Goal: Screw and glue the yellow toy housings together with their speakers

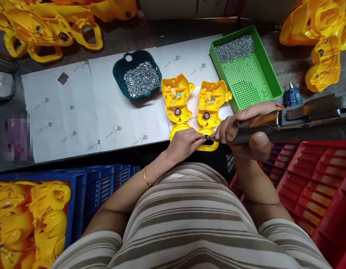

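Observation:
My right hand (245, 130) is wrapped round a dark power screwdriver (296, 121), whose bit points left. My left hand (185, 144) pinches at the tip of the bit, over the handle loop of the right yellow shell; what its fingertips hold is too small to make out. Two yellow plastic shells lie side by side, the left one (175, 99) and the right one (212, 102), each with wires, a small green board and a round dark part inside. The left shell's loop is partly hidden by my left hand.
A dark green tray of screws (116, 76) and a bright green basket with screws (269, 80) stand behind the shells on white sheets (63, 123). Yellow shells (43, 28) are piled at the back. Blue crates (97, 186) and red crates (307, 183) flank my body.

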Available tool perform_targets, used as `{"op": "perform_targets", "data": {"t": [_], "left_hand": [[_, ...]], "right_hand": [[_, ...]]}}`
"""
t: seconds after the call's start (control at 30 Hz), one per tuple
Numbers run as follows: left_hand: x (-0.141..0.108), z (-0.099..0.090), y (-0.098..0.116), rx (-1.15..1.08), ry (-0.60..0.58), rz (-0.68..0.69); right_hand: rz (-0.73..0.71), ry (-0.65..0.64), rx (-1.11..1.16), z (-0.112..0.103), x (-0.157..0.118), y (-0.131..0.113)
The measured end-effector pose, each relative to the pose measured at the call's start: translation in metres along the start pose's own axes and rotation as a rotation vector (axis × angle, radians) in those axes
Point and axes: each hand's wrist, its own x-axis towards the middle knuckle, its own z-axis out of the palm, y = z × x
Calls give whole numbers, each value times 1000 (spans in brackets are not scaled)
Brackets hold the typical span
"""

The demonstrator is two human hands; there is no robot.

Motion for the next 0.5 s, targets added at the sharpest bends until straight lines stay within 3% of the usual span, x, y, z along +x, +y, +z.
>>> {"op": "perform_targets", "data": {"t": [0.1, 0.2, 0.3, 0.4, 0.5], "left_hand": [[-2, 0, 0, 81, 109, -20], [-6, 1, 0, 253, 170, 49], [-12, 5, 4, 336, 38, 120], [-15, 9, 9, 356, -111, 78], [-15, 12, 10, 354, -178, 41]], "right_hand": [[-77, 13, -21, -5, 6, 0], [-155, 67, -46, -12, 14, 6], [-145, 134, -122, -15, 21, 16], [-88, 176, -135, -13, 25, 26], [-74, 171, -122, -8, 27, 34]]}}
